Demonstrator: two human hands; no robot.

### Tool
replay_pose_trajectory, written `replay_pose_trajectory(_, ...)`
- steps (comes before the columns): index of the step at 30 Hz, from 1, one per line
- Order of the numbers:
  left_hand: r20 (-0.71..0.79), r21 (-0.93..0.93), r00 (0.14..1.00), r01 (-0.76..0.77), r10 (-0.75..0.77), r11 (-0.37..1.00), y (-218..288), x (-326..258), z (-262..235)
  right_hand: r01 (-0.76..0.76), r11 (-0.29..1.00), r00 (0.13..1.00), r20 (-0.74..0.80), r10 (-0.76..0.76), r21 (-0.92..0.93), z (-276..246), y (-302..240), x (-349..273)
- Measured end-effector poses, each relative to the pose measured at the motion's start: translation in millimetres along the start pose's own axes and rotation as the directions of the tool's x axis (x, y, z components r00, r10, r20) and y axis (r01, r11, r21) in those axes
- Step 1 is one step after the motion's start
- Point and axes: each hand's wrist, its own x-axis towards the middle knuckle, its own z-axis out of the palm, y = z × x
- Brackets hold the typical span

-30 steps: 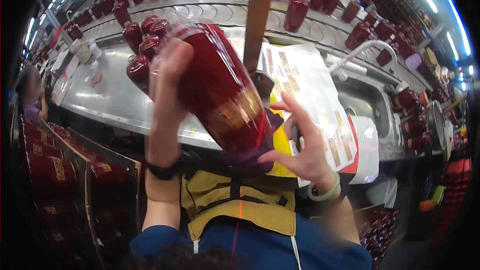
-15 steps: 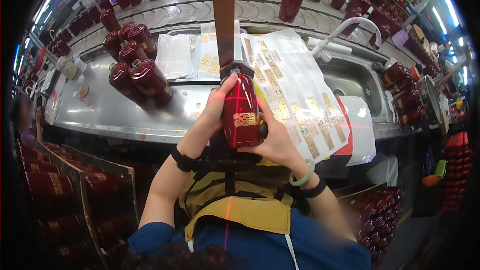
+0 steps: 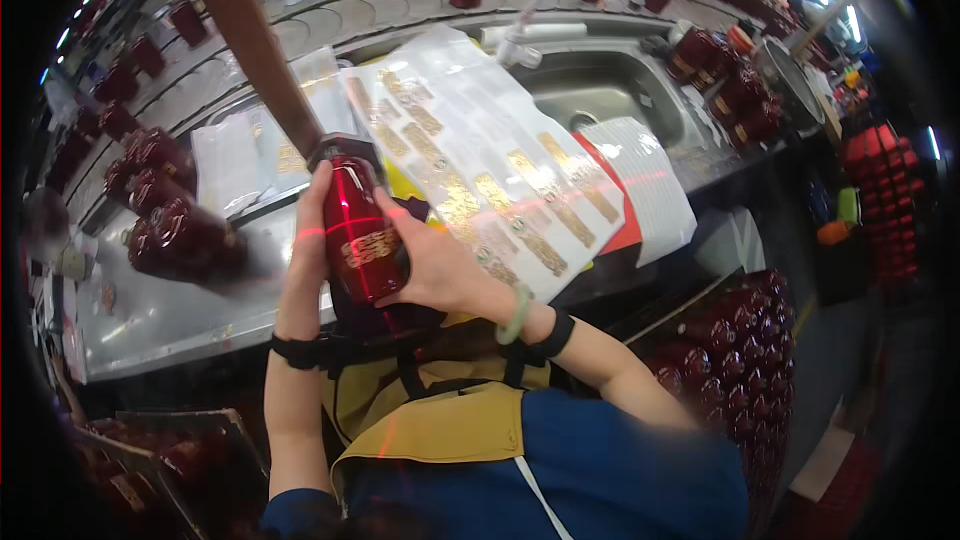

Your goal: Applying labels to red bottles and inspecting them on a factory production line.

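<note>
1. Our left hand (image 3: 308, 240) lies along the left side of a red bottle (image 3: 362, 238), fingers pressed flat against the glass.
2. Our right hand (image 3: 440, 265) wraps the bottle's right side, thumb laid across the front just above a gold label (image 3: 366, 249); both hands grip the bottle between them.
3. We hold the bottle upright in front of our chest, above the near edge of the steel counter (image 3: 170, 315), its dark cap (image 3: 340, 152) at the top.
4. Just behind the bottle, sheets of gold labels (image 3: 500, 160) lie spread on the counter, reaching toward the sink (image 3: 600, 90).
5. A cluster of more red bottles (image 3: 165, 230) stands on the counter to our left, well apart from our hands.
6. A crate of bottles (image 3: 740, 360) sits low on our right.
</note>
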Motion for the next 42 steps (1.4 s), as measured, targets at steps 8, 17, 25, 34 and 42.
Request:
replay_pose_trajectory(8, -0.102, 0.515, 0.874, -0.363, 0.476, 0.777, -21, -36, -33, -0.091, 0.987, 0.943, -0.328, 0.044, -0.13, -99, 64, -83)
replay_pose_trajectory(17, -0.067, 0.491, 0.85, -0.429, 0.523, 0.759, -48, -61, -12, -0.604, 0.723, 0.314, -0.734, 0.602, 0.335, -177, 164, -219)
replay_pose_trajectory(25, -0.07, 0.477, 0.865, -0.408, 0.497, 0.778, -45, -62, -18, -0.707, 0.627, 0.559, -0.802, 0.211, -0.327, -156, 155, -218)
replay_pose_trajectory(34, -0.101, 0.512, 0.861, -0.385, 0.499, 0.768, -45, -67, -8, -0.66, 0.549, 0.665, -0.739, 0.11, -0.513, -160, 147, -220)
replay_pose_trajectory(42, -0.096, 0.514, 0.861, -0.386, 0.499, 0.766, -44, -68, -9, -0.61, 0.503, 0.72, -0.694, 0.027, -0.613, -160, 147, -223)
